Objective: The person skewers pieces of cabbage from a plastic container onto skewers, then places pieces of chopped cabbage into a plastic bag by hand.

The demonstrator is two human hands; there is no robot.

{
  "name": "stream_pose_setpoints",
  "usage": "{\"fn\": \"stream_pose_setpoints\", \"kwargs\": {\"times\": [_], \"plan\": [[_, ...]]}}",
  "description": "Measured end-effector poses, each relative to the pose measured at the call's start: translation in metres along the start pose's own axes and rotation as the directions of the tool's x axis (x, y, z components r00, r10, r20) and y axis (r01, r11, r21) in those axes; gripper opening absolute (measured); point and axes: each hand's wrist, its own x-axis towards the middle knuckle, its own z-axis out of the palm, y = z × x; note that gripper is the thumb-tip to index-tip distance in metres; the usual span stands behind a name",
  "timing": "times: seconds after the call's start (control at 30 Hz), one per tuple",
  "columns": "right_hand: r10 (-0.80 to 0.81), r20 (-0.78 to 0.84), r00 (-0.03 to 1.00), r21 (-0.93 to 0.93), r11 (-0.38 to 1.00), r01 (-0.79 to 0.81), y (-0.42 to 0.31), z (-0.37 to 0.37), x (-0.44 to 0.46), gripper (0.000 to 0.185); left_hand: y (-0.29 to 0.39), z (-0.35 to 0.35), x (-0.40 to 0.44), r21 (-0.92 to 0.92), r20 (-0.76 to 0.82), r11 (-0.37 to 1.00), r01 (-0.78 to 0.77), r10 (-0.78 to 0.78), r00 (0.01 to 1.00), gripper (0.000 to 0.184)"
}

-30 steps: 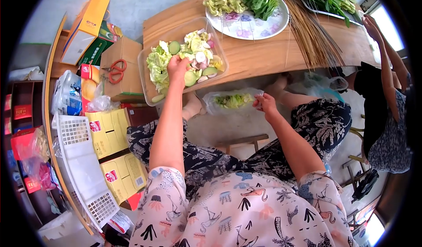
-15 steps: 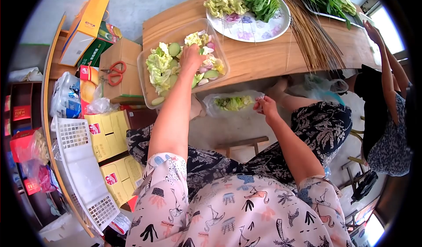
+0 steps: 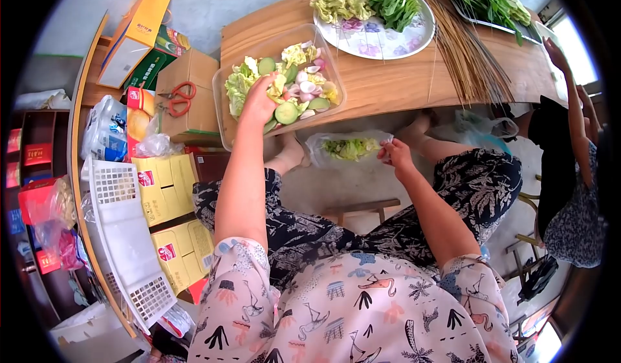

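Observation:
My left hand (image 3: 258,102) reaches into a clear plastic tub (image 3: 223,114) on the wooden table. Its fingers are curled on vegetable pieces (image 3: 277,86), with a pale yellow-green leaf at the fingertips. Around it lie cabbage-like leaves (image 3: 239,86), cucumber slices (image 3: 286,113) and pinkish-white bulb pieces (image 3: 306,90). Below the table edge, my right hand (image 3: 396,153) is closed on the gathered end of a clear plastic bag (image 3: 317,144). Chopped pale green leaves (image 3: 349,149) fill the bag, which hangs above the floor.
A flowered oval tray (image 3: 381,43) with greens stands on the table (image 3: 369,82), beside a bundle of thin sticks (image 3: 469,53). Another tray of greens (image 3: 482,1) lies farther right. Red-handled scissors (image 3: 181,99) rest on a cardboard box at left. A co-worker (image 3: 569,188) is at right.
My left hand has moved left and nearer within the tub, uncovering bulb pieces and cucumber slices. My right hand still holds the bag. The whole view has shifted slightly.

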Motion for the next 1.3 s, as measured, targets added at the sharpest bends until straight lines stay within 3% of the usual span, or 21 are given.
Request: {"fn": "stream_pose_setpoints", "kwargs": {"times": [0.07,0.1,0.13,0.2,0.33,0.4,0.5,0.57,0.6,0.67,0.7,0.73,0.8,0.87,0.97,1.0,1.07,1.13,1.2,1.27,1.3], "plan": [[-0.022,-0.015,1.0,0.07,0.997,0.023,0.0,0.001,-0.002,0.01,-0.003,0.017,0.014,0.321,-0.036,0.946,0.039,-0.029,0.999,0.023],[-0.021,-0.019,1.0,0.071,0.997,0.022,0.0,0.001,-0.002,0.01,-0.013,0.033,0.021,0.534,-0.164,0.845,0.014,0.087,0.983,0.027],[-0.018,-0.026,1.0,0.079,0.997,0.02,0.0,0.001,-0.002,0.01,-0.02,0.045,0.024,0.533,-0.16,0.846,0.016,0.083,0.984,0.027],[-0.013,-0.037,0.999,0.087,0.996,0.016,-0.002,0.0,-0.003,0.009,-0.031,0.066,0.027,0.979,0.008,0.188,-0.083,0.368,0.93,0.021],[-0.015,-0.05,0.999,0.095,0.995,0.019,-0.005,0.0,-0.002,0.009,-0.055,0.078,0.029,0.992,0.048,-0.129,0.003,0.396,0.917,0.025],[-0.009,-0.054,0.999,0.096,0.995,0.014,-0.003,-0.001,-0.001,0.009,-0.057,0.074,0.031,0.988,0.061,-0.152,0.003,0.41,0.91,0.026],[-0.024,-0.019,1.0,0.104,0.994,0.026,0.0,-0.001,0.001,0.009,-0.048,0.064,0.025,0.994,0.004,-0.099,0.047,0.464,0.886,0.024],[-0.019,-0.034,0.999,0.081,0.997,0.022,0.001,0.0,0.002,0.009,-0.037,0.051,0.019,0.912,-0.068,0.402,-0.084,0.351,0.934,0.02],[-0.019,-0.03,0.999,0.081,0.996,0.022,0.001,0.0,0.002,0.009,-0.033,0.039,0.019,0.913,-0.071,0.4,-0.083,0.354,0.933,0.02],[-0.019,-0.02,1.0,0.059,0.998,0.02,0.003,0.0,0.003,0.01,-0.031,0.017,0.019,0.454,-0.124,0.884,-0.111,0.186,0.975,0.02],[-0.019,-0.012,1.0,0.056,0.998,0.02,0.001,0.0,0.001,0.01,-0.018,0.028,-0.002,0.37,-0.217,0.929,-0.001,0.088,0.972,0.021],[-0.012,-0.018,1.0,0.045,0.999,0.013,-0.001,0.001,-0.001,0.01,-0.017,0.015,-0.001,0.37,-0.224,0.929,-0.005,0.094,0.97,0.021],[-0.006,-0.016,1.0,0.029,1.0,0.006,-0.001,0.003,-0.002,0.01,-0.014,-0.01,-0.002,0.038,-0.011,0.998,0.047,-0.046,0.999,0.02],[-0.001,-0.016,1.0,0.013,1.0,0.001,0.001,0.002,-0.001,0.01,-0.014,-0.016,-0.009,-0.047,-0.031,0.997,0.06,-0.061,0.998,0.015],[-0.01,-0.005,1.0,0.012,1.0,0.01,0.003,-0.001,0.002,0.01,-0.011,-0.023,-0.014,0.089,-0.105,0.995,0.041,-0.032,0.994,0.018],[-0.008,-0.005,1.0,0.011,1.0,0.008,0.003,-0.002,0.002,0.01,-0.01,-0.025,-0.014,0.306,-0.147,0.951,-0.046,0.095,0.985,0.021],[-0.024,0.009,1.0,0.017,1.0,0.023,0.004,-0.002,0.001,0.01,-0.008,-0.029,-0.016,0.694,-0.142,0.702,-0.161,0.353,0.925,0.027],[-0.023,0.005,1.0,0.025,0.999,0.023,0.002,-0.001,0.001,0.01,0.002,-0.026,-0.026,0.694,-0.156,0.702,-0.158,0.361,0.919,0.025],[-0.023,0.006,1.0,0.034,0.999,0.023,0.0,0.001,0.0,0.009,0.011,-0.035,-0.034,0.389,-0.22,0.905,-0.17,0.27,0.937,0.025],[-0.028,-0.009,1.0,0.032,0.999,0.029,-0.004,0.004,-0.002,0.009,0.028,-0.054,-0.047,0.287,-0.176,0.95,-0.122,0.177,0.968,0.026],[-0.028,-0.001,1.0,0.033,0.999,0.028,-0.003,0.005,0.0,0.009,0.035,-0.06,-0.055,0.126,-0.14,0.987,-0.101,0.118,0.983,0.025]]}}
